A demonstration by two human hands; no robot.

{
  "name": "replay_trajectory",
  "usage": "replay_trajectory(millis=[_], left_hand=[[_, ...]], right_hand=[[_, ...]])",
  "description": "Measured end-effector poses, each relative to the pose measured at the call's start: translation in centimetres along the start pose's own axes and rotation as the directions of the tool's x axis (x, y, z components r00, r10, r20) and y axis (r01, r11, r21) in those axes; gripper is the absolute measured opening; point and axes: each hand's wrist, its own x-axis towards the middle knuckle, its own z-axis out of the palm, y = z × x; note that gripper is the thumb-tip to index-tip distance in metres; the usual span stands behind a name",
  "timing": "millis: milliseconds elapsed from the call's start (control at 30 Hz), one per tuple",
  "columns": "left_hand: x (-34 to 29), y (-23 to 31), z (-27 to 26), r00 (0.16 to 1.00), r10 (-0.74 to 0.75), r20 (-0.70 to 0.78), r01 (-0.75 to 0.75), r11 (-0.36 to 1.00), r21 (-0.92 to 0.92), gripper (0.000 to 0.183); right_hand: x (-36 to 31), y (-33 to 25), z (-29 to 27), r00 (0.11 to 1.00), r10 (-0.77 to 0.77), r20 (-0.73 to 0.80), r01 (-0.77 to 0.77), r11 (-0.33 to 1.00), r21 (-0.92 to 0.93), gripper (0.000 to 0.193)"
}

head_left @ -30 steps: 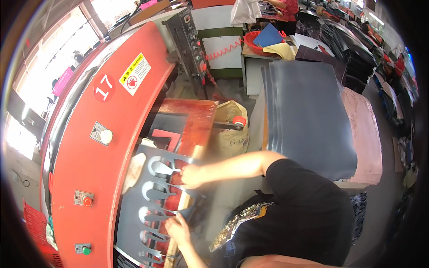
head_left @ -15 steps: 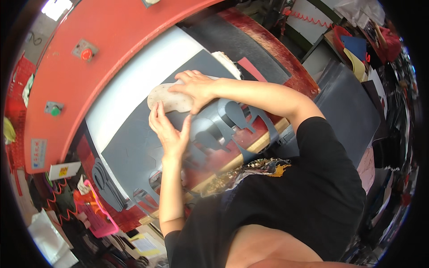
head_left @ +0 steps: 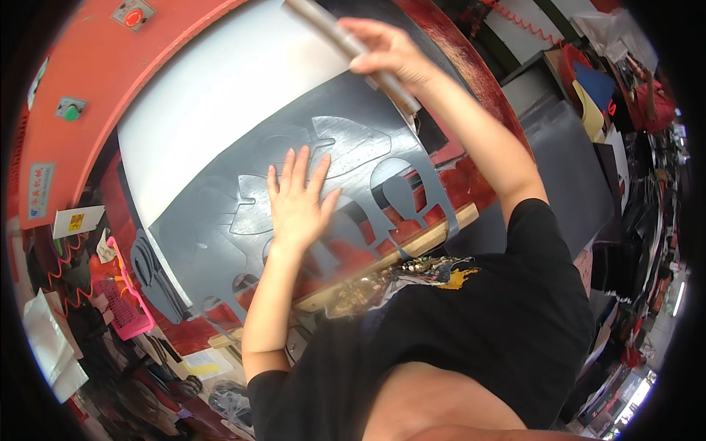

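Note:
My right hand (head_left: 396, 57) is raised over the far right of the work surface. Its thumb and fingers grip a sole-shaped cutting die (head_left: 322, 28), tipped on edge and blurred, so mostly its long greyish side shows. Beneath lies a dark grey rubbery sheet (head_left: 198, 213). My left hand (head_left: 300, 202) rests flat on this sheet with the fingers spread. Around those fingers, cut lines outline a shoe-sole shape (head_left: 353, 143) that still sits level in the sheet. Along the near side, the sheet has sole-shaped holes with thin webs between them.
A white board (head_left: 220, 81) lies under the sheet. The red machine beam (head_left: 92, 88) curves along the far left, carrying a red button (head_left: 133, 18) and a green button (head_left: 71, 112). Dark cut scraps (head_left: 151, 275) hang at the left, near a pink basket (head_left: 129, 312). A wooden strip (head_left: 460, 220) edges the near side.
My right hand has lifted the die off the sheet and carried it far and right, turning it on edge. My left hand has flattened onto the sheet, where the cut sole outline now shows.

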Motion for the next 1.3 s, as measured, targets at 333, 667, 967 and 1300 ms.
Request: replay_trajectory(millis=[333, 667, 967, 1300], left_hand=[[-1.9, 3.2, 1.9, 0.994, 0.091, 0.054, -0.083, 0.987, -0.139, 0.051], [3.1, 4.8, 7.3, 0.988, 0.137, 0.069, -0.128, 0.985, -0.119, 0.055], [4.5, -12.8, 0.0, 0.620, -0.778, 0.102, -0.162, -0.254, -0.953, 0.045], [1.5, -24.3, -14.0, 0.482, -0.608, -0.630, -0.256, 0.591, -0.765, 0.031]], right_hand=[[-13.0, 7.0, -13.4, 0.886, 0.007, -0.464, -0.424, 0.418, -0.803, 0.087], [-16.7, 8.6, -2.1, 0.948, -0.156, -0.276, -0.064, 0.758, -0.649, 0.027], [-16.2, 14.0, 2.2, 0.977, -0.213, 0.009, 0.078, 0.320, -0.944, 0.039], [-16.0, 12.2, 2.5, 0.983, -0.178, -0.054, 0.031, 0.446, -0.895, 0.030]])
